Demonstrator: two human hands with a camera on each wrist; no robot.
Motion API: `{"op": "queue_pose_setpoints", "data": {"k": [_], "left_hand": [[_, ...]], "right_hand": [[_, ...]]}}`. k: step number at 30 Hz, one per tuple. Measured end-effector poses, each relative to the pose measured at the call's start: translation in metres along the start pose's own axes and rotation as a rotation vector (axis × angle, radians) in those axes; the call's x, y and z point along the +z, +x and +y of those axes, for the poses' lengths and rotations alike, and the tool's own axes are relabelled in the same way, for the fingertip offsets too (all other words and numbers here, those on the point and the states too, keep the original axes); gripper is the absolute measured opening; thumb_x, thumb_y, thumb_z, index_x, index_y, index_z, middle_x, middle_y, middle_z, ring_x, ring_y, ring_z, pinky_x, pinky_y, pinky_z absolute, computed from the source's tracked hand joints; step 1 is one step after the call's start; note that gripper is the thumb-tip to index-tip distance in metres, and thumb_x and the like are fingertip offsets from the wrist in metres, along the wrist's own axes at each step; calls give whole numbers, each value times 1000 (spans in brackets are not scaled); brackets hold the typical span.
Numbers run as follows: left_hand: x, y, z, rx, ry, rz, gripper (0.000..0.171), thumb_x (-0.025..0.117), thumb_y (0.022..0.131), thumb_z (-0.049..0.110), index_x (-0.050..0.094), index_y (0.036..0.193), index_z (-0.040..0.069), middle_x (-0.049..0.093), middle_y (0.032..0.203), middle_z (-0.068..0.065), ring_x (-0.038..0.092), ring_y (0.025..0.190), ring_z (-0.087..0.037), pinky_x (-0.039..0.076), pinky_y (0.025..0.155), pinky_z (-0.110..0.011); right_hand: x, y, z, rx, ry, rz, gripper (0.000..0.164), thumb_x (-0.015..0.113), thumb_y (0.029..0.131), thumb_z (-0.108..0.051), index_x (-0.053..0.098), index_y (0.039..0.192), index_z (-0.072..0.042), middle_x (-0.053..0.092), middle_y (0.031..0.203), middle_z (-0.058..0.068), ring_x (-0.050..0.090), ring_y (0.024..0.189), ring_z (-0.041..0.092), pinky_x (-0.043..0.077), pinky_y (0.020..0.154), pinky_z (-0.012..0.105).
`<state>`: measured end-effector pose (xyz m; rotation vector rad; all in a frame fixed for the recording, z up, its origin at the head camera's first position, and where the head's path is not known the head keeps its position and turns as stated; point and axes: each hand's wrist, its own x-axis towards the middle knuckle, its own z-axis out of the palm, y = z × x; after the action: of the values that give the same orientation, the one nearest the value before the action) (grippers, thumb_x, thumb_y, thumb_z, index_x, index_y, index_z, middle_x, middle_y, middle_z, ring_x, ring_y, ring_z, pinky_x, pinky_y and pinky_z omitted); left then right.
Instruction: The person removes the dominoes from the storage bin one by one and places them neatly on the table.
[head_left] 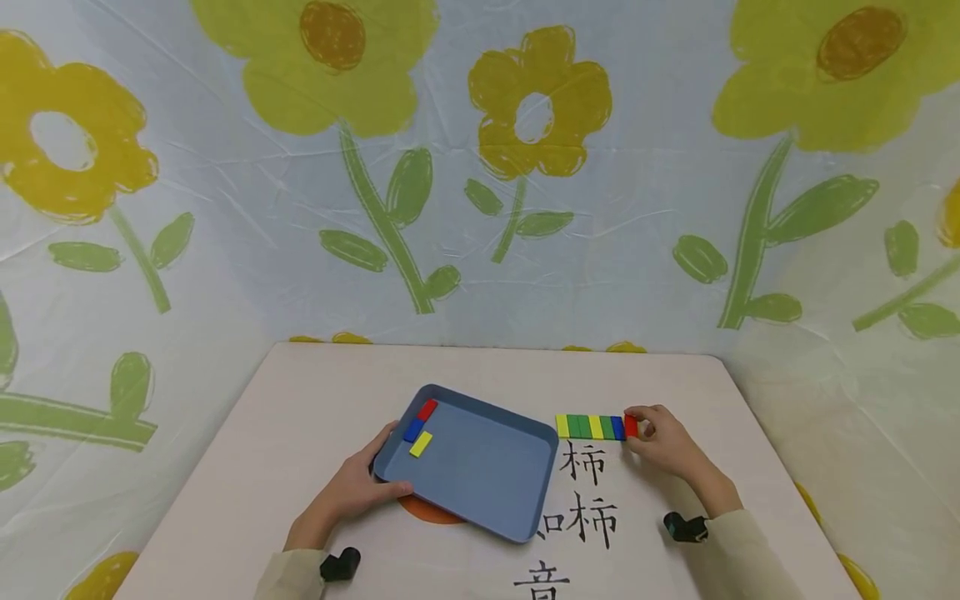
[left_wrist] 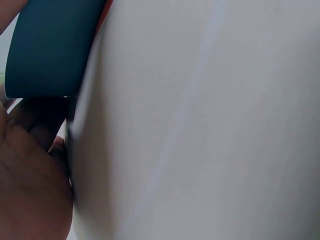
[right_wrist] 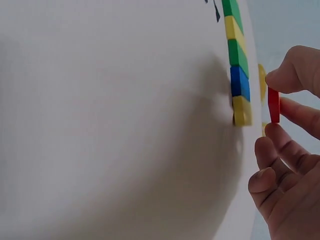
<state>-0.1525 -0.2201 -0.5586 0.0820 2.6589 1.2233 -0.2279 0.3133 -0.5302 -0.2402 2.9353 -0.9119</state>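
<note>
A blue-grey tray point(head_left: 487, 462) is gripped at its left corner by my left hand point(head_left: 356, 487), thumb over the near rim and fingers around the outer side. Inside the tray lie a red tile point(head_left: 427, 410), a blue tile point(head_left: 413, 431) and a yellow tile point(head_left: 421, 444). To the right, a row of flat coloured tiles point(head_left: 583, 427) in yellow, green and blue runs side by side on the table. My right hand point(head_left: 666, 442) pinches another red tile point(right_wrist: 273, 105) between thumb and fingertips, close to the row's right end, where a yellow tile point(right_wrist: 242, 111) stands last.
Black printed characters point(head_left: 592, 521) mark the pale table point(head_left: 247, 467) in front of the row. An orange patch point(head_left: 429, 510) shows partly under the tray. A flower-patterned sheet point(head_left: 615, 250) stands behind the table and along both sides.
</note>
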Motion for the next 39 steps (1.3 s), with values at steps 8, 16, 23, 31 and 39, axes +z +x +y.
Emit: {"op": "queue_pose_setpoints", "data": {"k": [8,16,23,31,39], "left_hand": [[-1,2,1,4,-3,-10,107,84,78,57,22,164,39,34,167,-11,36,151,-43,33,117,-69],[0,1,2,7,-4,0,108,84,77,57,24,164,38,36,166,-11,36,151,-43,32,116,-70],[0,1,3,-2,0,6,108,84,76,58,25,164,37,36,166,-11,37,150,-43,32,116,-71],[-1,-1,1,4,-9,8,109,86,76,55,25,164,36,37,166,-11,37,150,-43,32,117,-70],[0,0,1,2,8,8,109,85,76,56,24,164,36,37,166,-12,38,150,-44,33,116,-70]], "right_hand": [[-3,0,15,4,-24,-1,47,73,85,-12,64,130,0,58,116,21,52,89,26,46,70,32],[-6,1,24,39,-41,-27,47,71,83,-7,63,129,1,56,116,23,51,90,28,47,71,33],[-6,4,27,45,-37,-22,43,68,84,-5,65,126,1,57,114,23,51,90,28,47,70,32],[-6,4,27,54,-22,-59,55,70,78,-4,62,132,-1,55,121,25,50,92,29,46,70,34],[-5,4,27,39,-28,-66,54,76,77,-5,64,130,0,55,122,26,50,93,29,49,74,38]]}}
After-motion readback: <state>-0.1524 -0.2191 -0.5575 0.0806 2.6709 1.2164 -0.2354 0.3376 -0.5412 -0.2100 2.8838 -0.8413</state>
